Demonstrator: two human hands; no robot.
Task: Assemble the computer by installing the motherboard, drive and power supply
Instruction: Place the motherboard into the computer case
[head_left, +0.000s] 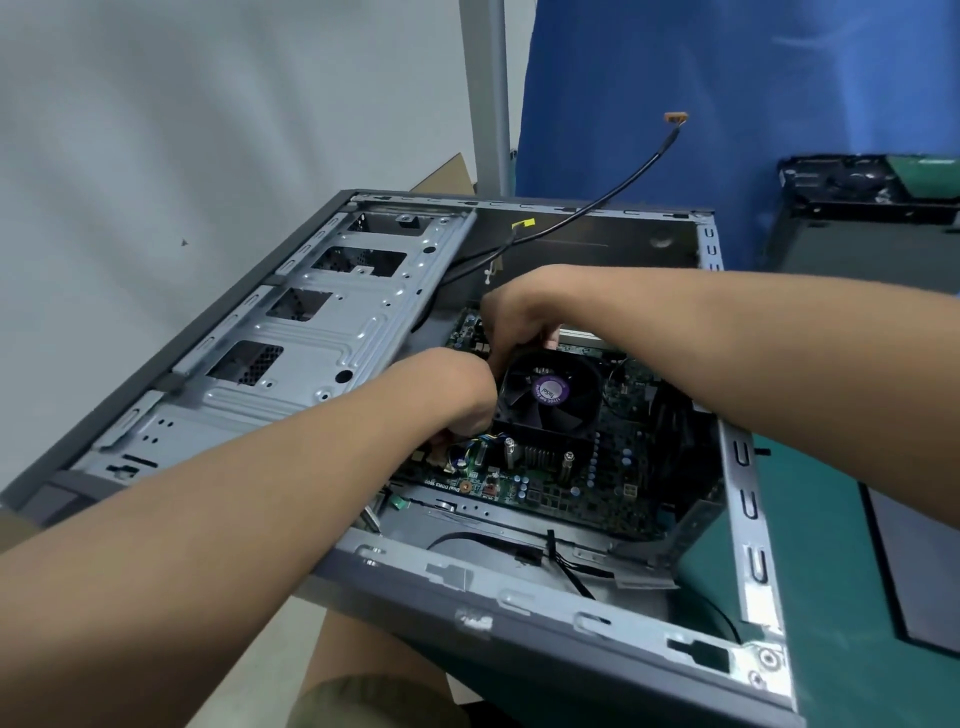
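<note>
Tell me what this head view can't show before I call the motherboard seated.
1. What the left hand holds: its fingers curl under it beside the fan, so the hand itself hides them.
2. Far part of the motherboard: covered by the right hand, which grips the fan's far edge.
3. Board lettering: too small and blurred to read.
4. The drive, upper right: cut off by the frame edge.

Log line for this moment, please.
step: motherboard in case | left hand: at motherboard edge, grip unclear | right hand: grips fan

A drive cage (311, 338) walls the left; the fan (550, 389) crowds the motherboard (597, 488) centre
</note>
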